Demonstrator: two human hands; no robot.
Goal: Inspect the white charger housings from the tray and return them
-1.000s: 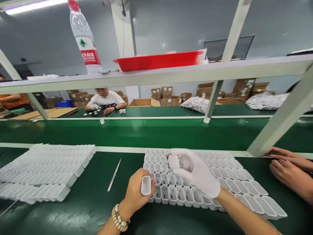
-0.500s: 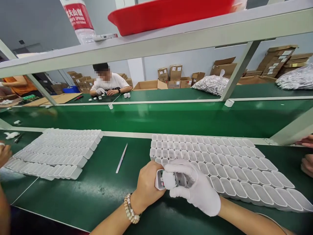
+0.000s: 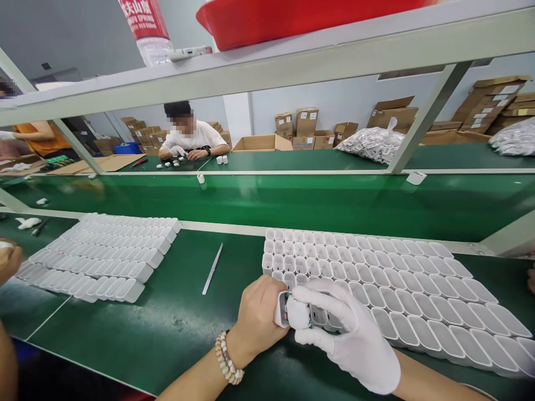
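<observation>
Bare apart from a beaded bracelet (image 3: 228, 356), my left hand (image 3: 259, 309) is closed around a small white plastic housing (image 3: 281, 309). Its open end faces right, and a bit of green and grey inner part shows there. My right hand (image 3: 355, 337), in a white glove, pinches a rounded white piece (image 3: 298, 314) between thumb and fingers at that open end. Whether the piece is partly inside the housing I cannot tell. Rows of white open-topped housings (image 3: 418, 301) stand just behind and right of my hands. Metal tweezers (image 3: 213, 270) lie on the green table to the left.
Another block of white housings (image 3: 108, 256) stands at left, near another person's hand (image 3: 9, 260). Beyond a green strip (image 3: 292, 200), a person (image 3: 192, 136) handles small white parts. Overhead, a shelf (image 3: 292, 72) carries a red tray (image 3: 292, 22) and a bottle (image 3: 146, 28).
The view has shifted slightly, so my hands and the housings appear a little further right. Both hands keep the same hold, with the white piece still at the housing's end.
</observation>
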